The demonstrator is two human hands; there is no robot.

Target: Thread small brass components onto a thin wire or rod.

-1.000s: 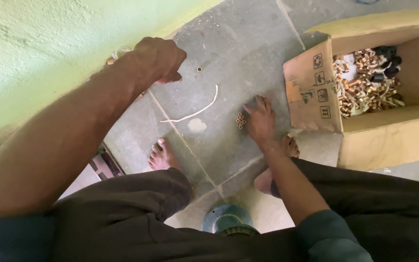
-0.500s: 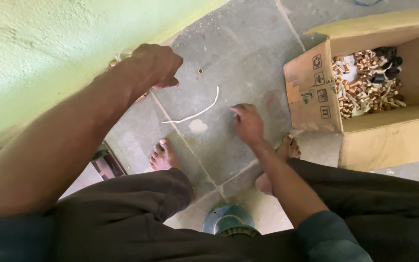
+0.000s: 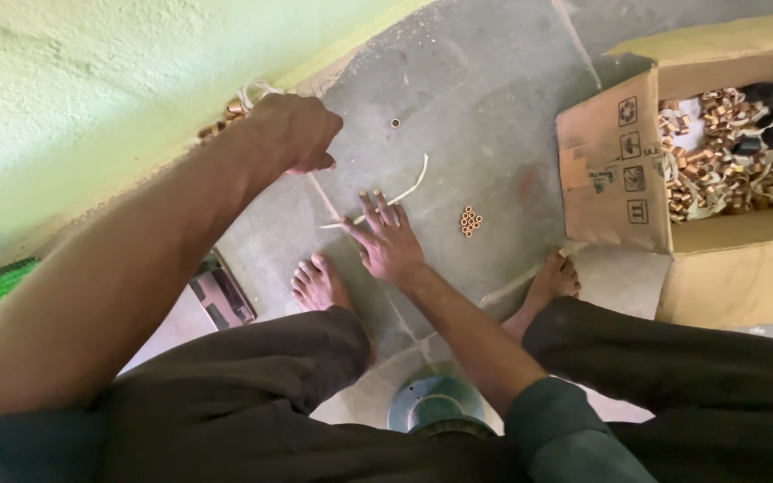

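Right hand (image 3: pixel 386 241) spread flat, fingers open, reaching onto the pale strip (image 3: pixel 395 199) on the grey stone floor (image 3: pixel 494 116) — fingertips touching it, nothing gripped yet. Left hand (image 3: pixel 293 134) raised near the green wall (image 3: pixel 91 107), closed on a bunch of small copper rings (image 3: pixel 225 116) threaded on pale cord.

Risks, as judged: bunch could shed rings if the left grip slackens — loose cord end, smooth metal. Small cluster of rings (image 3: pixel 470 221) lying just right of the reaching hand, easily knocked and scattered by a careless sweep. One stray ring (image 3: pixel 395 122) apart, higher on the floor, easy to lose.

Strip thin, curved, limp-looking, probably hard to pinch off flat stone. Rings short, tubular, shiny. Cardboard box (image 3: pixel 615 170) well to the right, flap open, heaped with more rings and strips. Wall rough plaster.
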